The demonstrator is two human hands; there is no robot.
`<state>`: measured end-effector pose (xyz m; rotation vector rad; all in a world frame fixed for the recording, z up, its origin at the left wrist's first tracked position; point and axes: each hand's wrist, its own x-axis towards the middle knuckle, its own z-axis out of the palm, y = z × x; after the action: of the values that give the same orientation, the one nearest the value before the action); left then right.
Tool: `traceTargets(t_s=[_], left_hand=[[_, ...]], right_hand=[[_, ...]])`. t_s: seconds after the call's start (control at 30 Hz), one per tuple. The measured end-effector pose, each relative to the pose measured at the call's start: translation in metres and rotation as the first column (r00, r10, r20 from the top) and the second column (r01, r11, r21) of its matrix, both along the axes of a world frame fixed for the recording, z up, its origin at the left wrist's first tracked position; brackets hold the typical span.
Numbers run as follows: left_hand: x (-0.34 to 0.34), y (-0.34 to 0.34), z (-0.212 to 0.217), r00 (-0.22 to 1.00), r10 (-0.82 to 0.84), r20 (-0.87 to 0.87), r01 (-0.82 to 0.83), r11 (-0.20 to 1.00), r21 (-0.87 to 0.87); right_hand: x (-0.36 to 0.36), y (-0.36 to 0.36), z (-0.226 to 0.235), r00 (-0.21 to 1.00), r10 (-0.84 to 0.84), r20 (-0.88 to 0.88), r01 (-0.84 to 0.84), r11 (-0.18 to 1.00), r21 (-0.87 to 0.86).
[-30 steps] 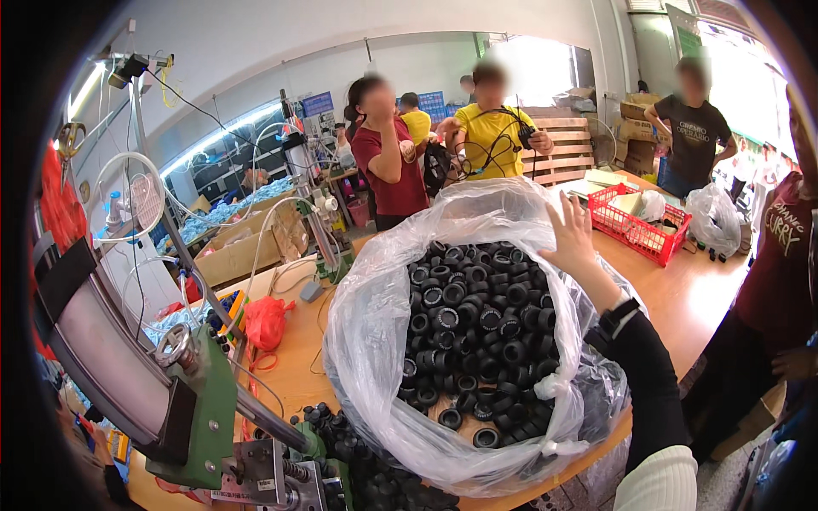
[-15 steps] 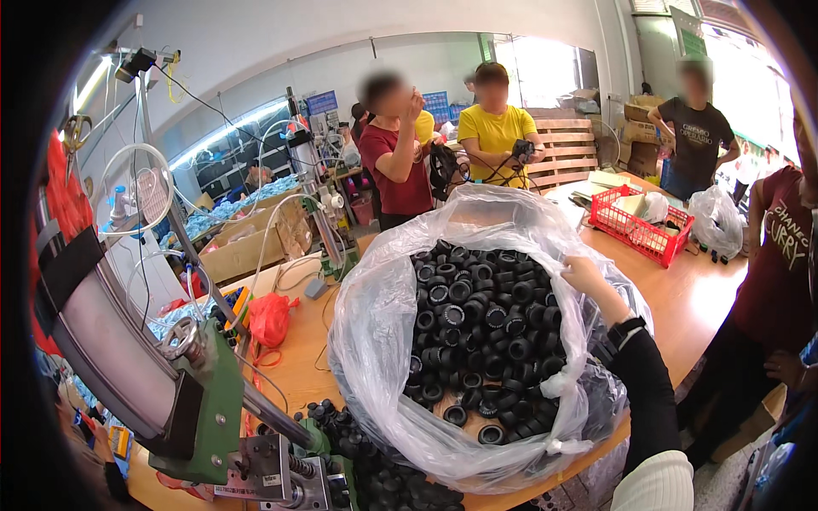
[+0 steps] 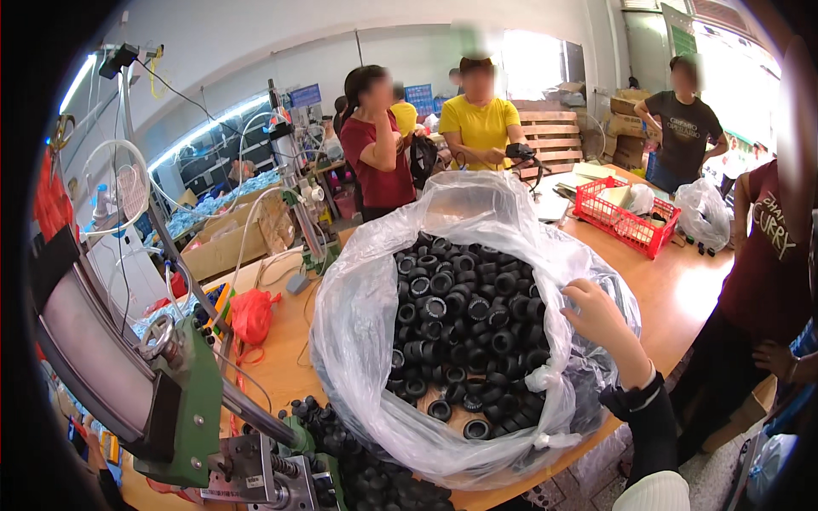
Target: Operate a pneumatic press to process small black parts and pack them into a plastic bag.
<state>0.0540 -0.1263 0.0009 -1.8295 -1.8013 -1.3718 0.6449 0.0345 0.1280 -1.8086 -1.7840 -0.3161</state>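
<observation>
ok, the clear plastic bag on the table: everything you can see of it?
The clear plastic bag is large, thin and crinkled, and sits on the wooden table with its mouth open and rolled down. It is heaped with small black rubber rings. The right hand grips its right rim. More loose rings lie beside its lower left.

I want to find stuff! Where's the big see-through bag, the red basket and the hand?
clear plastic bag (image 3: 358, 341): head view, its left wall.
red plastic basket (image 3: 615, 223): head view, its front wall.
right hand (image 3: 601, 319): head view, back of the hand.
</observation>
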Motion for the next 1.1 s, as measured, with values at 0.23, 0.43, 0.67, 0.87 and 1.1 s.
traceTargets(t_s=[0.23, 0.43, 0.67, 0.87, 1.1], left_hand=[[0.015, 0.008, 0.004, 1.000, -0.028, 0.006, 0.028, 0.999, -0.016], [0.022, 0.009, 0.007, 0.998, -0.055, -0.038, 0.056, 0.998, 0.023], [0.006, 0.000, 0.001, 0.999, -0.025, 0.023, 0.025, 0.999, -0.029], [-0.011, 0.005, -0.011, 1.000, 0.017, -0.003, -0.017, 0.999, -0.052], [-0.022, 0.000, -0.042, 0.990, 0.100, 0.099, -0.083, 0.984, -0.156]], right_hand=[[-0.034, 0.051, 0.044, 0.916, 0.055, 0.397, -0.166, 0.953, 0.252], [0.070, 0.169, 0.007, 0.892, -0.393, 0.224, 0.424, 0.899, -0.111], [0.151, 0.080, -0.095, 0.833, -0.478, -0.280, 0.338, 0.838, -0.428], [0.081, -0.022, -0.056, 0.721, -0.420, -0.551, 0.296, 0.906, -0.303], [-0.089, -0.010, -0.058, 0.903, 0.415, -0.109, -0.428, 0.893, -0.139]])
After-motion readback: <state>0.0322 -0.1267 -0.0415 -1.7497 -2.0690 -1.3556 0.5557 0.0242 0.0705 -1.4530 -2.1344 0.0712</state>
